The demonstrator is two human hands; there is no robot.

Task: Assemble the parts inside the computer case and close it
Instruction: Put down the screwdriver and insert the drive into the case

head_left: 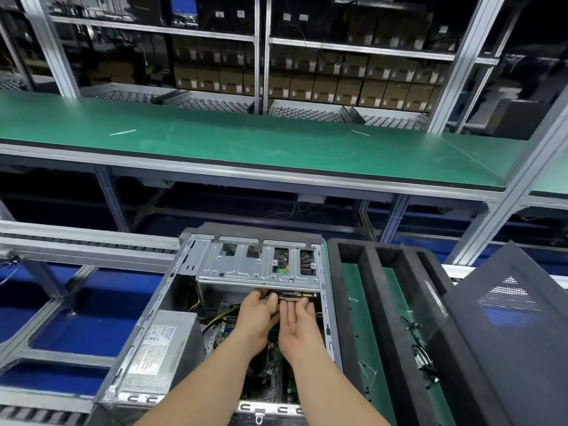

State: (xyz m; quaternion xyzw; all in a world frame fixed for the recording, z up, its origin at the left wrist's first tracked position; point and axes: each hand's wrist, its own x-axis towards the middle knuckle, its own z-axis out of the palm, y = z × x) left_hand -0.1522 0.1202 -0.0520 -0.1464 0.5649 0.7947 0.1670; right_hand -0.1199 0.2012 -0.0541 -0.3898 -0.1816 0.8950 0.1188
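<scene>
An open grey computer case lies on its side in front of me, with a silver drive cage across its far end. Just below the cage's front edge sits a flat brownish component. My left hand grips that component's left end, thumb on its near edge. Beneath its right part my right hand lies palm up, its straight fingers touching the component from below. The motherboard shows between my forearms, partly hidden by them.
A grey power supply fills the case's near-left corner, with yellow wires beside it. To the right lie a black foam tray holding loose cables and a black vented side panel. A green workbench runs behind.
</scene>
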